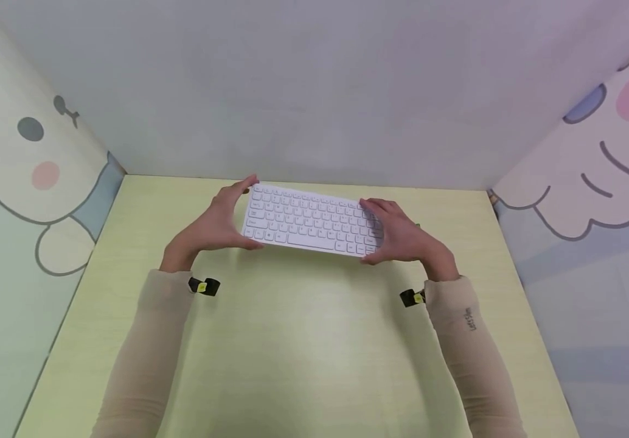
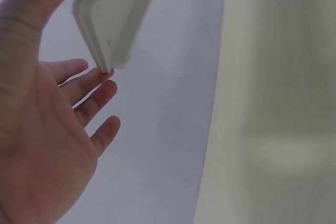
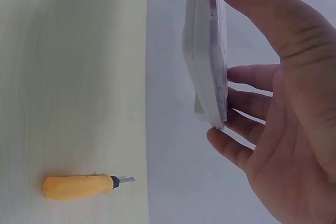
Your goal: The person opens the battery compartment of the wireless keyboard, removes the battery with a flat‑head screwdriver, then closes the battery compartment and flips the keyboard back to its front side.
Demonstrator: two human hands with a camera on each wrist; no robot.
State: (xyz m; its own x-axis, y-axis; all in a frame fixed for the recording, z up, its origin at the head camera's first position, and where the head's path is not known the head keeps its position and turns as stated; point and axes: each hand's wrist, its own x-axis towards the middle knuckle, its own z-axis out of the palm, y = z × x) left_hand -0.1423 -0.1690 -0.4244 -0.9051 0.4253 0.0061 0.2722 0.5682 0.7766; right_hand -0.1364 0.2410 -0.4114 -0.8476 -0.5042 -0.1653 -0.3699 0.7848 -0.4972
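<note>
A slim white keyboard (image 1: pixel 314 219) is held up off the table, keys facing the head camera, its right end lower in that view. My left hand (image 1: pixel 218 219) pinches its left end, thumb at the near edge and fingertips at the far edge. At the other end my right hand (image 1: pixel 399 234) grips it the same way, fingers over the far corner. Part of the keyboard's underside (image 2: pixel 118 14) shows in the left wrist view. In the right wrist view, a screwdriver (image 3: pixel 79 186) with an orange handle lies on the table; the right hand mostly hides it from the head view.
The pale yellow table (image 1: pixel 303 340) runs back to a plain grey wall (image 1: pixel 303 91). Side panels with cartoon animals (image 1: pixel 30 170) stand at left and right. Small black wrist cameras (image 1: pixel 205 286) stick out inward from both sleeves.
</note>
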